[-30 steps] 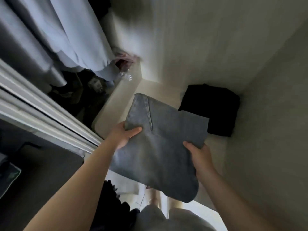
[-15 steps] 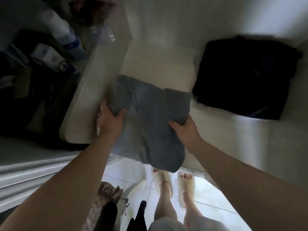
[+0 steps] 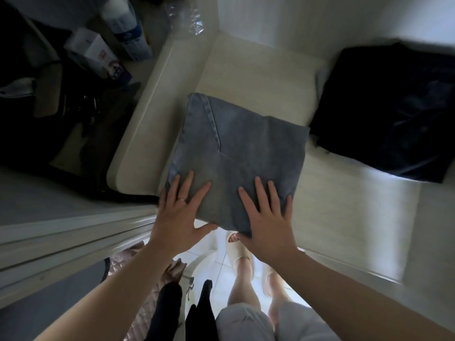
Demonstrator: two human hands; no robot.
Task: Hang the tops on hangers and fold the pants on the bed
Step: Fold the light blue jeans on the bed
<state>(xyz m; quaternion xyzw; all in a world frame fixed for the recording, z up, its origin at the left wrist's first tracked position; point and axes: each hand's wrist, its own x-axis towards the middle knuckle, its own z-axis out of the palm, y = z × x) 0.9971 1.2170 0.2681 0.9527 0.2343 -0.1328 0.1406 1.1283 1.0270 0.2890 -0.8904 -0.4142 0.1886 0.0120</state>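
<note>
Pale bed [image 3: 258,77] carries folded blue jeans [image 3: 236,156] near corner, dark folded garment [image 3: 384,112] just beside

No legible txt anywhere. White box [image 3: 94,49], upper left on floor: dark blue print and a small red mark on side face, too blurred to read. White/blue pkg [image 3: 128,33] just beside it: blue lettering, illegible.

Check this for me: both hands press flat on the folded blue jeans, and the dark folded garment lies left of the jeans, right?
Not quite. In the head view the dark folded garment lies to the right of the folded blue jeans, not the left. The rest holds: the left hand and right hand both press flat on the jeans.
</note>
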